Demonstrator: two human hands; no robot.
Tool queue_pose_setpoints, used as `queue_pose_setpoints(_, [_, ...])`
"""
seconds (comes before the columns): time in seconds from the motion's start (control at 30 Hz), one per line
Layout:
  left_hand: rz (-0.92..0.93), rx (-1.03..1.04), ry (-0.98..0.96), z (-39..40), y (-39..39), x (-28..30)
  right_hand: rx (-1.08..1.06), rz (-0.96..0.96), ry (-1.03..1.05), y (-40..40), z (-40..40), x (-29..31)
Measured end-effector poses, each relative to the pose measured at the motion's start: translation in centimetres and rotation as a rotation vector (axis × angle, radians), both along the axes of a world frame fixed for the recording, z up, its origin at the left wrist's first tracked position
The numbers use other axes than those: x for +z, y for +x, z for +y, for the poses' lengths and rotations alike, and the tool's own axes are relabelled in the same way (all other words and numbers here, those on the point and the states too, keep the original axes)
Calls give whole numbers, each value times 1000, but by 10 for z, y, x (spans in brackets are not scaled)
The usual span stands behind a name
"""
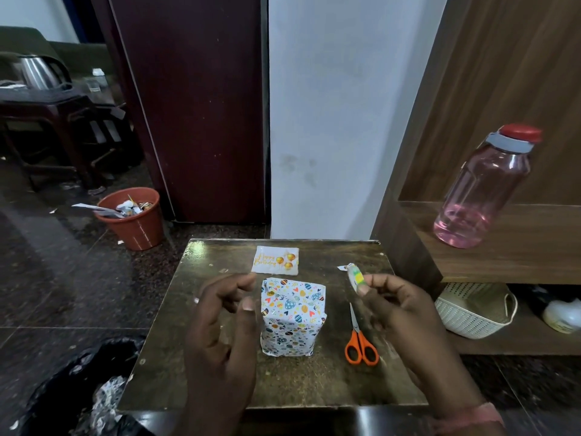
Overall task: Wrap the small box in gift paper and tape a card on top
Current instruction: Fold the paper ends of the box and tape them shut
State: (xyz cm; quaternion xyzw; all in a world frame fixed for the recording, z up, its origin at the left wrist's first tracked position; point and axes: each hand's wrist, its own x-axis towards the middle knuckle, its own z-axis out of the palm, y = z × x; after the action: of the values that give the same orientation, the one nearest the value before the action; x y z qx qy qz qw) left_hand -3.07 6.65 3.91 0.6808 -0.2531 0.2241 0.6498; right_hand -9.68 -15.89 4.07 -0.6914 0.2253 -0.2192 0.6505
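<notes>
Left hand (224, 313) loosely curled, holding nothing visible; right hand (394, 305) pinches the tape roll (355, 276). Wrapped box (292, 316) stands on the table (195, 366) between them, card (276, 260) just behind (not yet on top). Risk: pulled tape folding onto itself or tearing paper. Scissors (360, 339) right of box.

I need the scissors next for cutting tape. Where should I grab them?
Take the scissors by the orange loops, from the near edge of the table: the handles point toward you, the closed blades point away, and they lie flat.
</notes>
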Motion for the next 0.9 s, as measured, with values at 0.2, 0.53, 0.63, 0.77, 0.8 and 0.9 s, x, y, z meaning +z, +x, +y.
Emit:
queue_pose_setpoints(0.2, [-47,-76,21,-6,-9,5,405,-209,232,-2,32,26])
queue_pose_setpoints(0.53, [100,-352,-54,-14,-20,10,603,-189,234,-9,51,47])
queue_pose_setpoints(0.63, [180,-384,-125,-12,-16,10,609,-151,286,-6,52,42])
queue_pose_setpoints(0.77, [247,-433,-122,-9,-12,10,603,-131,372,-2,53,37])
queue_pose_setpoints(0.8, [274,-450,-132,-9,-12,10,594,-128,400,-2,54,36])
queue_pose_setpoints(0.9, [364,-499,-145,-7,-10,12,545,-121,455,0,56,37])
